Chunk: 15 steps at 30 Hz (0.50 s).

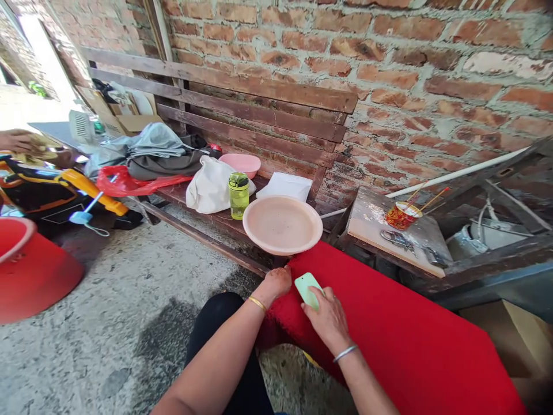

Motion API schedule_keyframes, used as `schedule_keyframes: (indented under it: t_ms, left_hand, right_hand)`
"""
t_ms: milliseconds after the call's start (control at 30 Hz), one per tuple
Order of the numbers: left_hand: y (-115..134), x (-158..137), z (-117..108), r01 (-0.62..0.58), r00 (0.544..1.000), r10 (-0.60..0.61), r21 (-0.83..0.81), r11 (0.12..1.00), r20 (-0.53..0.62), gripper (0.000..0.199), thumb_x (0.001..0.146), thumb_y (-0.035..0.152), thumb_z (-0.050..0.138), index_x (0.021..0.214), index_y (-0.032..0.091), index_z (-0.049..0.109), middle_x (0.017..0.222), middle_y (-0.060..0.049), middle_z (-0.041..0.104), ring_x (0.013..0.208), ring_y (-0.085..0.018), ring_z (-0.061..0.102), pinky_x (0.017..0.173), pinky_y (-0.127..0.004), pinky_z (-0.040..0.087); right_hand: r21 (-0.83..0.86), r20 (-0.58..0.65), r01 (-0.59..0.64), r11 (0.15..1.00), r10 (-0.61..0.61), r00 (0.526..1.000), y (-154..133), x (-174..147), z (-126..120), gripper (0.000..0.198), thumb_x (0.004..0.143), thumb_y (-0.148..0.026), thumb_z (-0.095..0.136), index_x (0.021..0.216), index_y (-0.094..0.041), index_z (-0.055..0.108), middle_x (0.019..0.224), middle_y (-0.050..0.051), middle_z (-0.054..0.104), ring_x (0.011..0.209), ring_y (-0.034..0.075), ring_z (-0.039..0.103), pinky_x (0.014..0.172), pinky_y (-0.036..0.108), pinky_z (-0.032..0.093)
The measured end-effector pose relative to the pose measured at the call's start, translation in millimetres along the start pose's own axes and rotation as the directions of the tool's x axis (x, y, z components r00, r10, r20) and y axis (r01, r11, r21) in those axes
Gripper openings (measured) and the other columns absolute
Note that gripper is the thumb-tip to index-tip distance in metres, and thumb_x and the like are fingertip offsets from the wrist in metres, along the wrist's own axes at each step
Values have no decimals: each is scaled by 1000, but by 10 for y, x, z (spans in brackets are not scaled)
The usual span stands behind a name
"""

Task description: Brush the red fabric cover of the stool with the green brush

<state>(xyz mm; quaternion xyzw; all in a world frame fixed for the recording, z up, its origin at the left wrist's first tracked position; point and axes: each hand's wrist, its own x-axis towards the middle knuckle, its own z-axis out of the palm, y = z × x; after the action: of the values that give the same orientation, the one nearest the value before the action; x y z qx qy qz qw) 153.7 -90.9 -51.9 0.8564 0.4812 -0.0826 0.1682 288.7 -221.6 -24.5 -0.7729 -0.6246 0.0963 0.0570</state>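
Note:
My left hand (279, 281) is closed at the near left corner of a bright red cloth (389, 323), which lies spread over a long flat surface. Just right of it, my right hand (328, 320) grips a pale green scrubbing brush (307, 290), rounded, with a small hole near its end. Its underside faces the cloth and is hidden, so I cannot tell whether it touches. Beyond both hands, a wide pale pink basin (283, 222) holding cloudy water stands on the bench end.
The wooden bench (224, 109) carries a green bottle (239, 196), a white bag (209, 184) and folded cloth. A red tub (34, 271) stands left, near another person's hand (19, 140). At right, a small table (371, 225) bears a paper cup (401, 215) with sticks.

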Motion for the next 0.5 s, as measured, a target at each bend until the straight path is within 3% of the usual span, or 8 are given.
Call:
schedule_keyframes:
  t_ms: [100,200,267,333,500]
  left_hand:
    - [19,6,4,19,1000,-19,-8,1000,-14,37,95,15,35,122,4,58,98,-23,72,100,-28,71,80,-37,55]
    - [43,4,-1,32,998,-33,-13,999,-56,38,95,12,34,124,7,59,100,-22,71,100,-28,70,79,-37,56]
    - [57,-4,-1,42,994,-43,-9,999,-97,39,95,11,34,125,8,59,102,-22,70,100,-28,70,78,-37,56]
    - [65,-19,11,57,990,-56,1,998,-126,39,95,10,35,124,10,60,100,-21,70,97,-27,70,77,-37,56]
    - [71,-118,81,64,983,-56,40,997,-174,39,96,15,36,125,12,61,104,-21,67,95,-27,68,79,-37,54]
  right_hand:
    - [-48,38,-121,992,123,992,375,-125,-148,44,91,-36,54,132,-22,61,105,11,59,96,27,62,86,36,47]
    - [-96,60,-321,942,328,943,823,-353,-334,46,93,-42,47,132,-22,60,102,10,58,93,28,64,81,37,49]
    - [-64,37,-360,931,362,931,916,-425,-399,49,93,-46,44,131,-21,60,101,10,57,92,29,64,78,38,50]
    - [-5,11,-296,955,296,955,782,-375,-374,49,93,-47,45,132,-21,60,101,10,57,93,29,63,79,37,49]
    - [90,8,-132,987,132,991,115,42,-113,42,89,-39,58,129,-28,62,108,6,58,99,22,61,88,29,45]
